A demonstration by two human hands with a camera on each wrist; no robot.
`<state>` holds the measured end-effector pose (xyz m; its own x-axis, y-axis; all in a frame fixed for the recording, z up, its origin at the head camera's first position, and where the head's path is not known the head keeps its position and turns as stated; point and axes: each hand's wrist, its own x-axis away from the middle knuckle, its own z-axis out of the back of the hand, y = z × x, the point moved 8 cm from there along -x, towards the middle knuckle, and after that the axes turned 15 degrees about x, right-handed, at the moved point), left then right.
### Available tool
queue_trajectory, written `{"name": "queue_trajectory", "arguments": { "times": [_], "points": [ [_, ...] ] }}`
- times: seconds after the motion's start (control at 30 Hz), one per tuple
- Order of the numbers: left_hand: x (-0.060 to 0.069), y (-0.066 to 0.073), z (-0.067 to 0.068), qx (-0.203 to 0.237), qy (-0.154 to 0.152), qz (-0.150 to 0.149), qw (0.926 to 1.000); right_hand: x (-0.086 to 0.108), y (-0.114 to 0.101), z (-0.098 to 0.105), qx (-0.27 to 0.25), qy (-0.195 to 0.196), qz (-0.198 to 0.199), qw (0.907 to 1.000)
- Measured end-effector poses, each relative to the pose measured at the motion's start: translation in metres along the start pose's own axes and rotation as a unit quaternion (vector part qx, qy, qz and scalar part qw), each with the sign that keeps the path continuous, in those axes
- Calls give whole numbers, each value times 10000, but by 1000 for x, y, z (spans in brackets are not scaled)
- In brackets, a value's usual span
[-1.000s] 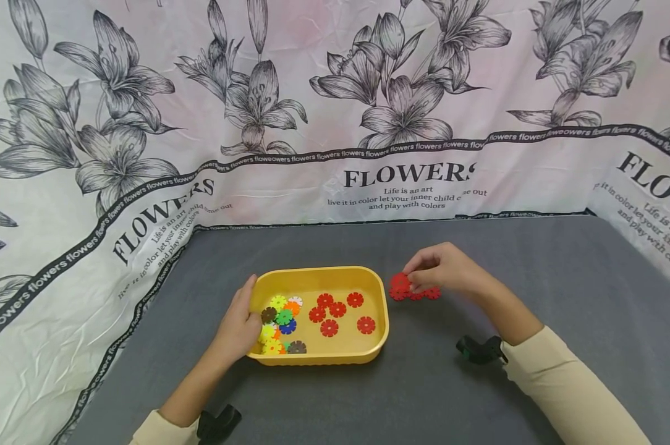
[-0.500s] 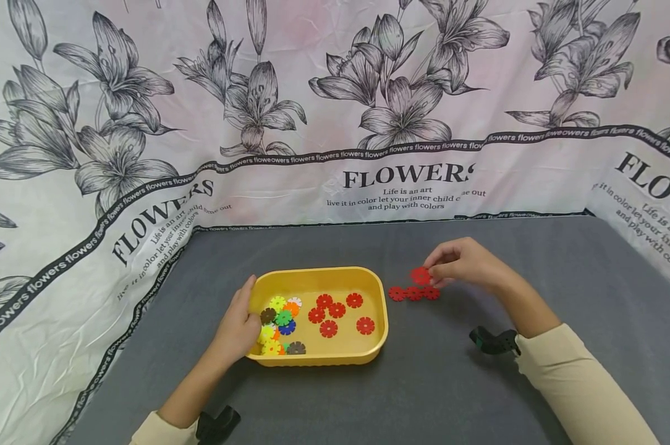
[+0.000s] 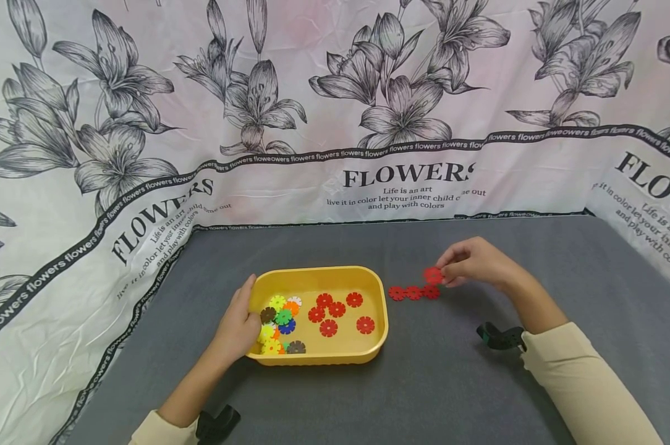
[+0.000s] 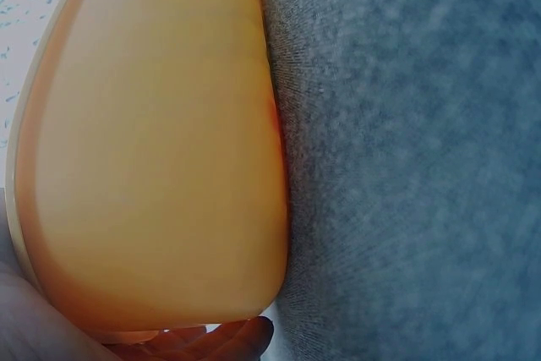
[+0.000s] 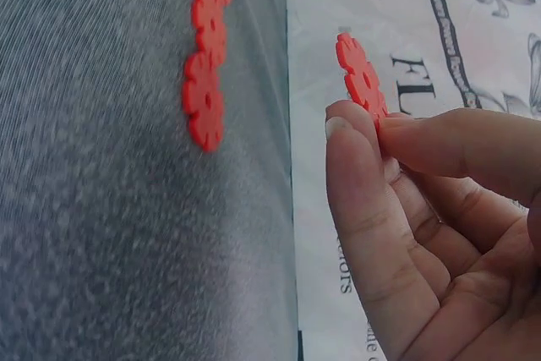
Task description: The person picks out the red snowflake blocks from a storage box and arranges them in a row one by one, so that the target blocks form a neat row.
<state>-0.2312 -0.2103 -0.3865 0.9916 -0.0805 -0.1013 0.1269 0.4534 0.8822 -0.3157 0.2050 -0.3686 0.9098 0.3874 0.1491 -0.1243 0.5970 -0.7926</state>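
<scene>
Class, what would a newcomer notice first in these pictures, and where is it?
A yellow tray on the grey table probably draws the eye first, with multicoloured discs at its left end and red discs toward the right. To the tray's right lies a row of three red discs, and near its right end the right hand pinches another disc. Behind rises a flowered cloth.

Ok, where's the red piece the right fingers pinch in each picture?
Head: red piece right of centre, just above the red row.
Left wrist: not there.
Right wrist: red piece upper right of centre, in the right fingers.
Shared landmark: grey tabletop, in all three.
</scene>
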Motion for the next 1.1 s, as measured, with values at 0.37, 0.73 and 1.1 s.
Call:
{"name": "queue_trajectory", "arguments": {
  "times": [0.37,0.73,1.1],
  "points": [
    [1,0,0,-43,-6,112,9999,-2,22,1,284,-204,-348,9988],
    [0,0,0,-19,-55,80,10000,-3,35,1,464,-480,-570,9961],
    [0,0,0,-38,-69,110,9999,-2,36,-2,754,-579,-443,9945]
  ]
}}
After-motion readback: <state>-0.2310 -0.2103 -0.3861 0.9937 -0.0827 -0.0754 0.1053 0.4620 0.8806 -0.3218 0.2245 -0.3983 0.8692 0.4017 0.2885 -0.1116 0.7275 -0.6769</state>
